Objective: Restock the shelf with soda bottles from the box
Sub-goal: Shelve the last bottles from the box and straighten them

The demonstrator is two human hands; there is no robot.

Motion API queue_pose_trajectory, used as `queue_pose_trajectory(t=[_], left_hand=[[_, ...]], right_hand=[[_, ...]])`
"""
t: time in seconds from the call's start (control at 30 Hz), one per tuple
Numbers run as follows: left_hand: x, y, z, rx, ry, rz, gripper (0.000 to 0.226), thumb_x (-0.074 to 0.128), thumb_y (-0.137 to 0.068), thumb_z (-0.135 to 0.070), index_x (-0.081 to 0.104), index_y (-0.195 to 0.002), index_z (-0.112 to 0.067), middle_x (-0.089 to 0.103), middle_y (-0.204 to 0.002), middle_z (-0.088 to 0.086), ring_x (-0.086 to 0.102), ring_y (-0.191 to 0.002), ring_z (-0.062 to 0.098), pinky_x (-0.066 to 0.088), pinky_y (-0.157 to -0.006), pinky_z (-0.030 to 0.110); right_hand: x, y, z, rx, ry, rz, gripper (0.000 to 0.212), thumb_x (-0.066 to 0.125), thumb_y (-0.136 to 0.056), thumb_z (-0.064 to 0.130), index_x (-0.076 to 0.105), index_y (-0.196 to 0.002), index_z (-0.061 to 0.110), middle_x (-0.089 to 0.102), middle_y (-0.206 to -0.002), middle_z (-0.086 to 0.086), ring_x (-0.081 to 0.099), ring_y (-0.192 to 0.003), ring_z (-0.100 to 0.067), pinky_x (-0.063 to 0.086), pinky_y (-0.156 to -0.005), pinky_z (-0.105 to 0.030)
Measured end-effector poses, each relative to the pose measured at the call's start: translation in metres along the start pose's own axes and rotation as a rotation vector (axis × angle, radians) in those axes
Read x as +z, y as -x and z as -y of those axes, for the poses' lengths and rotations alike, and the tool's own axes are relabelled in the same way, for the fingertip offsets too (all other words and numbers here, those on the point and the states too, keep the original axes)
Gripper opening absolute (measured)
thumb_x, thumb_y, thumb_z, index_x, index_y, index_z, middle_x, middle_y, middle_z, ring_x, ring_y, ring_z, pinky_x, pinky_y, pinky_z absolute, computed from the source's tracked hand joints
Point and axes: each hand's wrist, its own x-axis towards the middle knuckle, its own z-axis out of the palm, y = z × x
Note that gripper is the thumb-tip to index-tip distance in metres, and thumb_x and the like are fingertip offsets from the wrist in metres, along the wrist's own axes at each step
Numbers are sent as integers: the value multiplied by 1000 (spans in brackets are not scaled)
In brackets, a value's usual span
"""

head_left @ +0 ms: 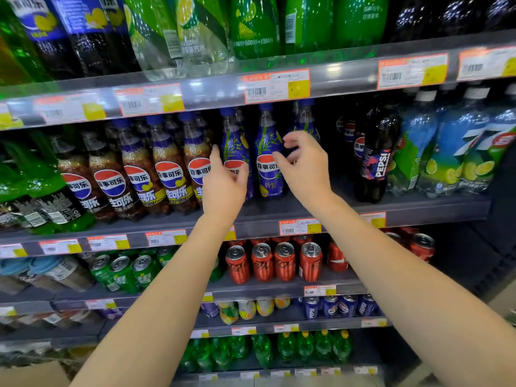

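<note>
Two blue Pepsi bottles with bamboo print stand side by side on the middle shelf [279, 208]. My left hand [223, 188] grips the lower part of the left blue bottle [234, 141], thumb on its left side and fingers round its right side. My right hand [305, 166] hovers just right of the second blue bottle [266, 143]. Its fingers are loosely curled and hold nothing, and its thumb is close to the label. More blue bottles stand behind it in the dark. A brown cardboard corner [33, 375] shows at the lower left.
Brown Pepsi bottles [167, 174] fill the shelf to the left, and a black Pepsi bottle [377, 157] and 7Up bottles [460, 152] stand to the right. A dark gap lies behind my right hand. Red cans [273, 261] sit on the shelf below.
</note>
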Motion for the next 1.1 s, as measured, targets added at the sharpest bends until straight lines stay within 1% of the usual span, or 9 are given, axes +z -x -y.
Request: queue_pose_trajectory(t=[0.1, 0.17, 0.23, 0.53, 0.63, 0.73, 0.83, 0.9, 1.1], left_hand=[[-9, -20, -1, -30, -6, 88, 82, 59, -101, -42, 16, -163, -9, 73, -69, 2, 72, -65, 21, 61, -75, 43], [-20, -33, -8, -51, -65, 166, 76, 56, -102, -44, 21, -161, -11, 76, -79, 3, 72, -57, 15, 61, -65, 28], [-27, -41, -15, -57, -89, 265, 60, 55, -104, -38, 36, -154, -11, 75, -88, 4, 65, -42, 3, 48, -44, 12], [-27, -60, -8, -20, -169, 269, 50, 67, -97, -44, 50, -131, -13, 76, -94, 9, 62, -36, 12, 52, -45, 28], [-31, -61, -11, -34, -261, 319, 67, 76, -83, -56, 50, -129, -15, 71, -100, 8, 72, -53, 23, 62, -58, 39], [-30, -56, -21, -64, -461, 401, 76, 85, -76, -55, 47, -123, -9, 62, -109, 10, 74, -64, 30, 58, -53, 37], [-23, -50, -23, -109, -534, 442, 80, 85, -80, -46, 41, -131, -2, 63, -119, 16, 76, -75, 32, 60, -59, 39], [-20, -48, -17, -121, -485, 435, 74, 83, -85, -40, 40, -133, -3, 67, -113, 16, 75, -66, 30, 58, -54, 37], [-17, -46, -4, -132, -331, 392, 70, 83, -85, -35, 37, -132, -11, 69, -106, 13, 75, -65, 32, 64, -65, 48]], right_hand=[[11, -19, 20, -12, 171, 91, 51, 77, -87, 31, 57, -131, 15, 61, -126, -7, 66, -99, -28, 52, -92, -41], [17, -34, 31, 65, 292, 166, 67, 78, -85, 39, 48, -140, 16, 57, -137, -11, 58, -122, -34, 48, -98, -41], [22, -47, 37, 155, 353, 225, 81, 81, -81, 46, 43, -145, 14, 57, -139, -14, 56, -127, -35, 50, -97, -41], [15, -69, 40, 199, 465, 343, 70, 83, -83, 34, 48, -137, 8, 60, -133, -14, 62, -118, -33, 55, -89, -37], [12, -69, 40, 217, 417, 375, 67, 82, -84, 31, 46, -136, 10, 62, -127, -14, 73, -91, -33, 61, -80, -42], [11, -66, 42, 246, 357, 405, 64, 79, -87, 28, 41, -136, 11, 59, -118, -6, 73, -60, -24, 63, -65, -37], [11, -61, 39, 289, 318, 478, 67, 80, -85, 34, 40, -134, 11, 60, -113, -4, 72, -53, -17, 62, -58, -30], [10, -60, 35, 290, 284, 508, 65, 81, -84, 36, 44, -131, 11, 63, -114, -7, 69, -47, -12, 56, -48, -22], [6, -65, 30, 338, 170, 575, 72, 78, -88, 33, 38, -144, 10, 68, -105, -13, 74, -62, -21, 65, -73, -41]])
